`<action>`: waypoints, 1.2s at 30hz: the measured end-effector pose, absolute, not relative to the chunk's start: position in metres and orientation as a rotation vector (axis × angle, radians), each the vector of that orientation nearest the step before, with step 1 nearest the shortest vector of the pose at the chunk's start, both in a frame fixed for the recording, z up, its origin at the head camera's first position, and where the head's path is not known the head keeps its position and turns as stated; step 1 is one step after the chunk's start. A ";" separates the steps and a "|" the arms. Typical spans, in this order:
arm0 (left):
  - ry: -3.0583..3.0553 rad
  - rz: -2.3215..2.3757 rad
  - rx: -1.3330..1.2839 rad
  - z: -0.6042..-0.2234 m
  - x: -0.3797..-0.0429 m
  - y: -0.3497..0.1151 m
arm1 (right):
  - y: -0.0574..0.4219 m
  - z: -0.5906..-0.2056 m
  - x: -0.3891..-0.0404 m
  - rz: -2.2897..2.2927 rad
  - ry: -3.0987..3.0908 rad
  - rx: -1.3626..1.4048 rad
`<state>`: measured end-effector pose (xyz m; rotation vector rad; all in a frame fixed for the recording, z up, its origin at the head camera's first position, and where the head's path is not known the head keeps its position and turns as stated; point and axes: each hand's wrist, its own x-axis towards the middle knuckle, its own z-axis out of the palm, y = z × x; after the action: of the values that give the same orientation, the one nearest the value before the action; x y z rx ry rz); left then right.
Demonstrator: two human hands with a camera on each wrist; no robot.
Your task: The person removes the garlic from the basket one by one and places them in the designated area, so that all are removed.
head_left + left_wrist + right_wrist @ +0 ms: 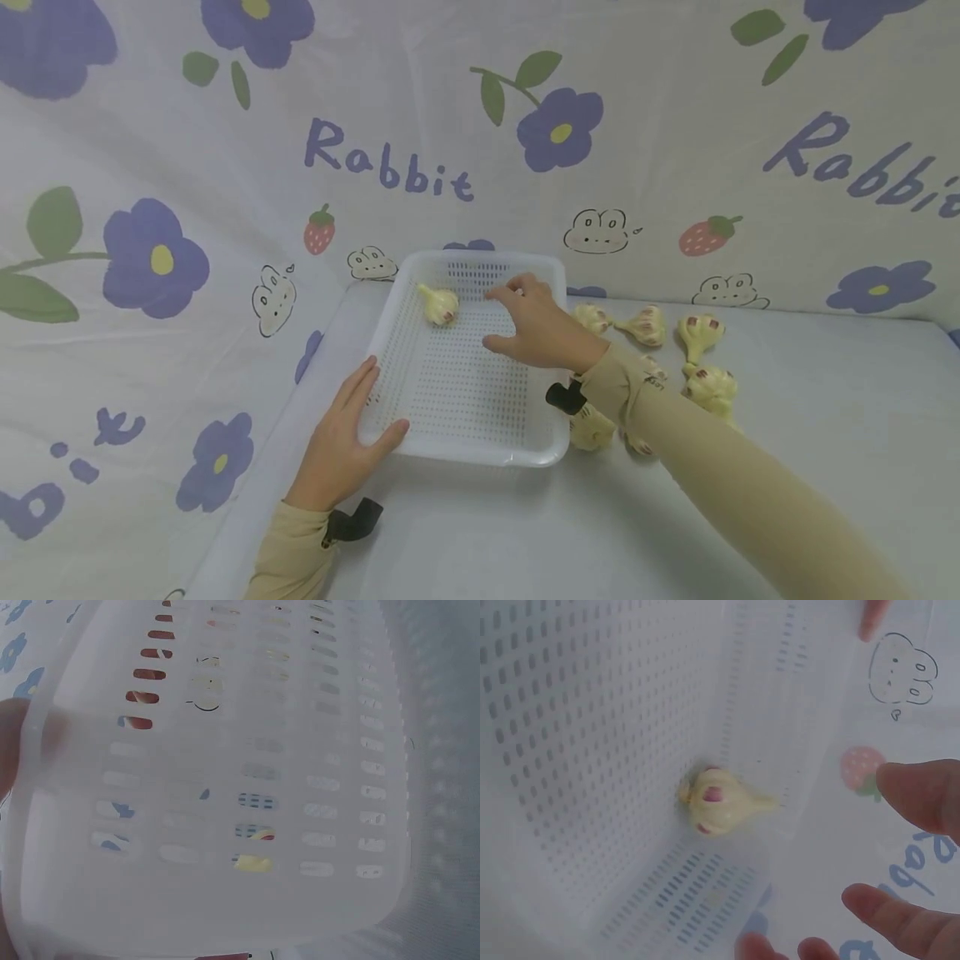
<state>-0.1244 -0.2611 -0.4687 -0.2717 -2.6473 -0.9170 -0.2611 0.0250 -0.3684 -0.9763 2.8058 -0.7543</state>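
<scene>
A white plastic basket [465, 454] with slotted walls stands on the table. My left hand [341, 450] holds its near left corner, the thumb over the front rim and the fingers along the left rim. Inside, near the far left corner, lies one garlic bulb [441, 307], pale yellow with purplish patches. The right hand [536, 325] hovers above the basket's right half, thumb and fingers spread apart with nothing between them. In the right wrist view its fingertips [922, 795] are apart from the bulb [720, 802]. The left wrist view mostly shows the slotted basket wall [210, 900].
Several more garlic bulbs [701, 333] lie on the table to the right of the basket, some partly hidden by the right forearm. Behind stands a white cloth backdrop [420, 100] with purple flowers, close to the basket's far side. The pale table [840, 400] extends rightward.
</scene>
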 end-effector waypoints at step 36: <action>-2.659 -0.938 -0.263 -0.467 -0.124 -0.261 | -0.054 -0.407 -0.316 -0.734 2.799 -0.803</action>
<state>-0.1239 -0.2609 -0.4670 -0.2625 -2.6588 -0.9381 -0.3156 -0.0535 -0.4073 -0.8030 2.7987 -0.7343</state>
